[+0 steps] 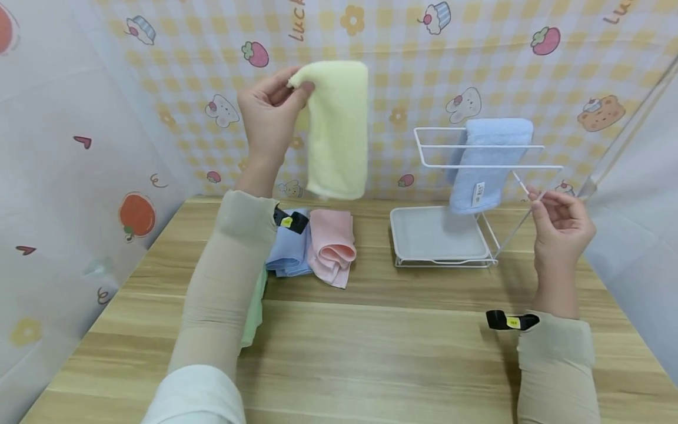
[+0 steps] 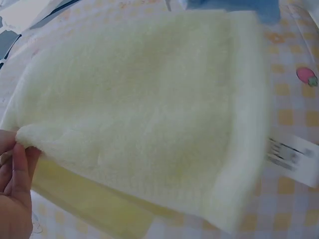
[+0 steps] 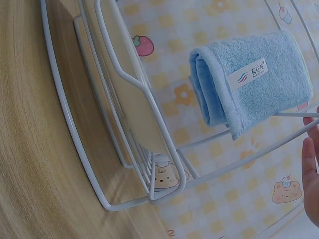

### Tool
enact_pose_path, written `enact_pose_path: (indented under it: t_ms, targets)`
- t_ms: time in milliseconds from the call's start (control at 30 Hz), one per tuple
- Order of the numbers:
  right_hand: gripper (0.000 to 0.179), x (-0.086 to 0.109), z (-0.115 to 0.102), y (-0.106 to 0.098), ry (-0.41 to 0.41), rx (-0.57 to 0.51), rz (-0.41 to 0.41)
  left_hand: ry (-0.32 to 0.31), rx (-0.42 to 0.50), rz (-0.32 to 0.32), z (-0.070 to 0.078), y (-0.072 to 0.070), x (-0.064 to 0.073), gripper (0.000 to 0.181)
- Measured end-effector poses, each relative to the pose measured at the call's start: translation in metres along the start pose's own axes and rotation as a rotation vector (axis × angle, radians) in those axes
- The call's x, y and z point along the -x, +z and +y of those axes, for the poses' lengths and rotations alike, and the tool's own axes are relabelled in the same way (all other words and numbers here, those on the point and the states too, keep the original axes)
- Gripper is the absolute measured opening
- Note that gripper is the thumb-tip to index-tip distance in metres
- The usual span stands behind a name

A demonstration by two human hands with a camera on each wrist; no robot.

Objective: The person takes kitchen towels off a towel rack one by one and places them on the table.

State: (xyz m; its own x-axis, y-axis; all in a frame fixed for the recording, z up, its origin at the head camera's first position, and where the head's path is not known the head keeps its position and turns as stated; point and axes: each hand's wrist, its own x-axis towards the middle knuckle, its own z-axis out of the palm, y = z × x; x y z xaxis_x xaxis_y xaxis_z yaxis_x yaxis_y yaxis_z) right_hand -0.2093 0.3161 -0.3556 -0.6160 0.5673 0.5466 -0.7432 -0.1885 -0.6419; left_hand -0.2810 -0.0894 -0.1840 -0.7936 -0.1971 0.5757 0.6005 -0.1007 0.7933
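Held up in front of the back wall, a pale yellow towel (image 1: 339,129) hangs folded from my left hand (image 1: 272,118), which pinches its upper left corner. In the left wrist view the towel (image 2: 144,109) fills most of the picture, with a white label at its edge. My right hand (image 1: 562,227) grips the side wire of a white wire rack (image 1: 445,166) between thumb and fingers. Over the rack's top bars drapes a folded light blue towel (image 1: 498,141); its white tag shows in the right wrist view.
At the rack's base sits a light grey tray (image 1: 439,232). Left of it on the wooden table (image 1: 371,353) lie a folded pink cloth (image 1: 331,241) and a folded blue cloth (image 1: 288,253). A green cloth (image 1: 254,315) is partly hidden behind my left forearm. A patterned curtain (image 1: 392,35) stands behind.
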Motion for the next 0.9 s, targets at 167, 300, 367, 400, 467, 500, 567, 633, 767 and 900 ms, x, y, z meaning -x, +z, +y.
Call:
enact_pose_path:
  t_ms: [167,300,367,400,467,500,567,633,767,900]
  targets:
    - [0.020,-0.002,0.000,0.000,0.029,-0.038,0.013,-0.061,-0.070,-0.070,0.001,-0.016,0.010,0.022]
    - [0.018,-0.002,-0.001,0.001,0.027,-0.031,0.012,-0.099,-0.156,-0.108,0.005,-0.029,0.022,0.022]
    - [0.018,-0.002,-0.001,0.002,0.013,-0.013,0.010,-0.112,-0.214,-0.129,0.006,-0.036,0.029,0.022]
    - [0.019,-0.002,0.000,0.002,0.008,-0.011,0.009,-0.120,-0.242,-0.141,0.006,-0.039,0.033,0.022]
    - [0.021,-0.002,0.001,0.002,0.015,-0.037,0.013,-0.137,-0.278,-0.159,0.006,-0.047,0.041,0.023]
    - [0.022,-0.002,0.001,0.002,0.010,-0.037,0.008,-0.140,-0.297,-0.165,0.006,-0.050,0.045,0.024]
    - [0.023,-0.002,0.001,0.002,0.007,-0.044,0.002,-0.157,-0.320,-0.176,0.004,-0.058,0.052,0.025]
    - [0.021,-0.002,0.001,0.002,0.011,-0.056,-0.002,-0.178,-0.346,-0.182,0.003,-0.065,0.059,0.027]
    - [0.019,-0.002,0.001,0.001,0.009,-0.053,-0.004,-0.214,-0.423,-0.189,0.006,-0.079,0.073,0.028]
    - [0.019,-0.001,0.001,0.001,0.007,-0.054,-0.006,-0.242,-0.466,-0.198,0.013,-0.090,0.087,0.031]
